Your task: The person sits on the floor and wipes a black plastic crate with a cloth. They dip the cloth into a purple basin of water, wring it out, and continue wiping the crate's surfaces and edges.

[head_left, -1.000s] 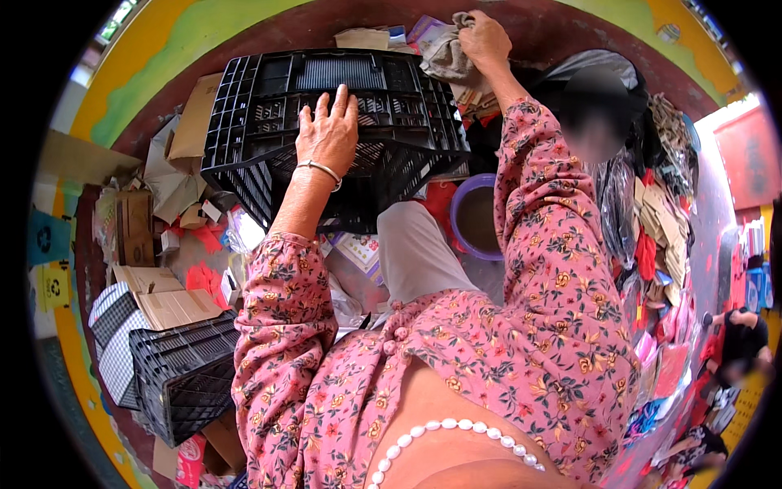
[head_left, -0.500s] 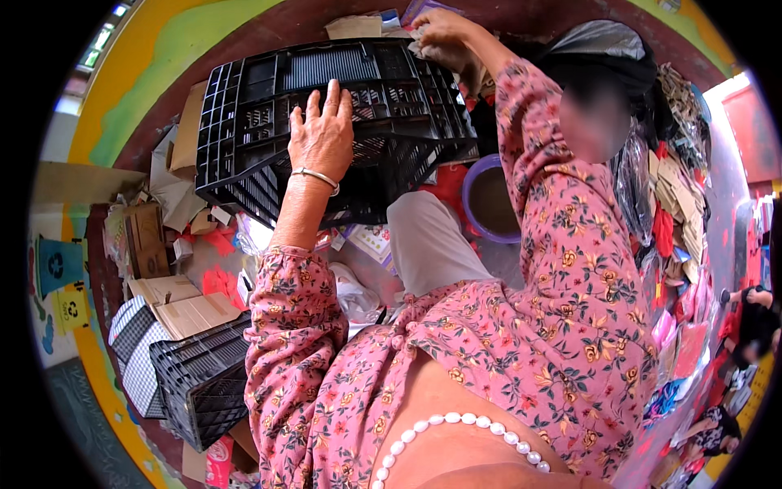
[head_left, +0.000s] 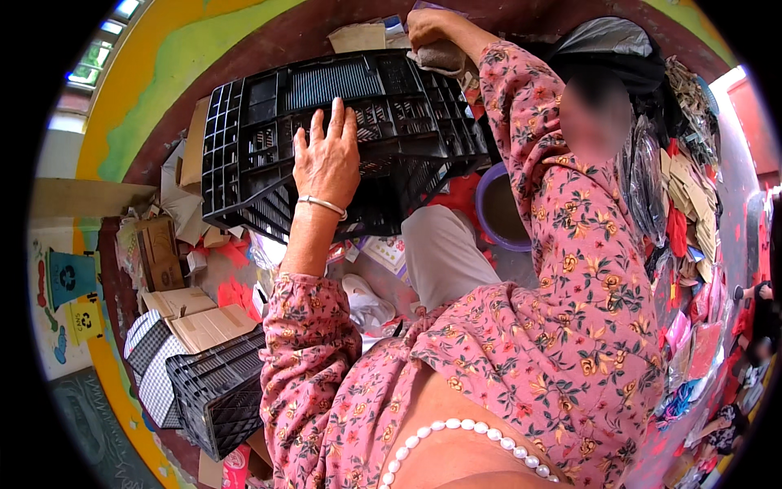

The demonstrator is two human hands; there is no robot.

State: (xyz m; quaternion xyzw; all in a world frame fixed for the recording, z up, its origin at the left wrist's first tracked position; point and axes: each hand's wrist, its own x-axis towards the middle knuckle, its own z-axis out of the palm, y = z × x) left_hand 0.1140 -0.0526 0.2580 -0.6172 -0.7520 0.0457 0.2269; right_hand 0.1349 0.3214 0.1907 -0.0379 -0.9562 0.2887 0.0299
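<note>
Crate: a big black plastic crate (head_left: 342, 138), tilted up over the person's lap.
Left hand: the left hand (head_left: 327, 159) lies flat on the crate, fingers apart.
Right hand: the right hand (head_left: 430, 28) is above the crate's far edge, fingers clamped on a grey cloth (head_left: 440, 57).
Bucket: a purple round bucket (head_left: 493, 216) sits just right of the crate.
Second crate: a smaller black crate (head_left: 216, 391) lies below it, well apart.

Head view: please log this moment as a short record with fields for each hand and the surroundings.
left hand: flat, fingers spread, on the black plastic crate
right hand: raised beyond the crate's far edge, gripping a grey cloth-like bundle
crate: tilted, upturned
nearby: purple tub, second black crate, flattened cardboard
</note>
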